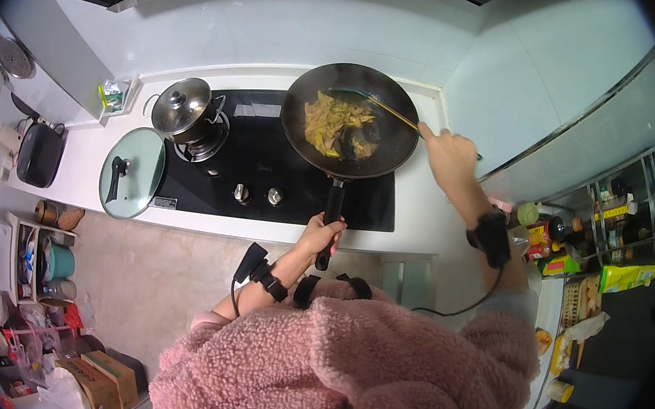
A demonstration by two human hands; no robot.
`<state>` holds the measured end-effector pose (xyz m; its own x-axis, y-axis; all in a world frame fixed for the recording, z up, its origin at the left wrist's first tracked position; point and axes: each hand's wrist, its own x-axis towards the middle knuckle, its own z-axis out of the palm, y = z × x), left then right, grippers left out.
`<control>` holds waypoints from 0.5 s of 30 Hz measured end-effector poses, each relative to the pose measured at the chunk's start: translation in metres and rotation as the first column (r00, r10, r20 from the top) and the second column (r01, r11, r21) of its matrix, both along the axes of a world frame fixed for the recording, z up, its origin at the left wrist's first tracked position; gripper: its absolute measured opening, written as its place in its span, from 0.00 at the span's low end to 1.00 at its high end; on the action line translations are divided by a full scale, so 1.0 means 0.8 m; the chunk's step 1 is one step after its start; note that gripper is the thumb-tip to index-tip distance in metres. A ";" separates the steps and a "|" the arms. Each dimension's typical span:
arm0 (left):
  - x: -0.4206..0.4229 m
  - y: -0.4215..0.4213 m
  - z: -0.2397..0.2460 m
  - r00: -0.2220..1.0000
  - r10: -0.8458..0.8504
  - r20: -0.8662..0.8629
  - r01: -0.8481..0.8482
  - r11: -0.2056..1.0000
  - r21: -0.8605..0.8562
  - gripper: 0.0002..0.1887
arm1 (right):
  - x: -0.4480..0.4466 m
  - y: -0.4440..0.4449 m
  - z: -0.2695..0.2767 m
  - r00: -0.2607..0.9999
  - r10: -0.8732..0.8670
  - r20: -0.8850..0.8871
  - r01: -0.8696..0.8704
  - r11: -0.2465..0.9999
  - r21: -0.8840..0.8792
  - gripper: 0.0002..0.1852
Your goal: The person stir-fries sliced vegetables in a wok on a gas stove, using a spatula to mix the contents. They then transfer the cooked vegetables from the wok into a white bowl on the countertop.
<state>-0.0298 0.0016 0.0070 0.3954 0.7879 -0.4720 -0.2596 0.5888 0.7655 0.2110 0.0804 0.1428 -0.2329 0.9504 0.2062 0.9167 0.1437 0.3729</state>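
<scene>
My left hand [321, 235] is closed around the black handle of a dark wok [391, 151], which sits over the right side of the black glass gas hob [248, 153]. Sliced greenish-yellow food [328, 121] with browner pieces lies in the wok, left of its middle. With my right hand [451, 158], at the wok's right rim, I hold the handle of a long spatula [395, 113]. Its green head lies inside the wok, beyond the food, partly hard to make out. Faint steam seems to hang over the wok.
A lidded steel pot [182, 109] stands on the left burner. A large glass lid [140, 174] lies on the white counter [79, 176], overlapping the hob's left edge. Bottles and packets fill a metal rack [627, 208] at the right. Cardboard boxes [95, 384] stand at lower left.
</scene>
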 end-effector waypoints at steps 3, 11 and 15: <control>0.000 0.000 0.000 1.000 0.013 -0.015 -0.013 1.000 -0.018 0.07 | -0.024 0.016 -0.006 0.996 0.088 0.015 -0.089 0.990 0.113 0.23; -0.001 0.001 -0.001 1.000 0.001 -0.002 -0.001 1.000 -0.012 0.08 | 0.014 0.045 0.019 0.993 -0.120 -0.022 0.114 0.975 -0.189 0.08; 0.000 0.000 -0.002 1.000 0.003 0.001 -0.003 1.000 -0.014 0.08 | 0.020 0.046 0.032 0.980 -0.162 -0.119 0.118 0.944 -0.309 0.11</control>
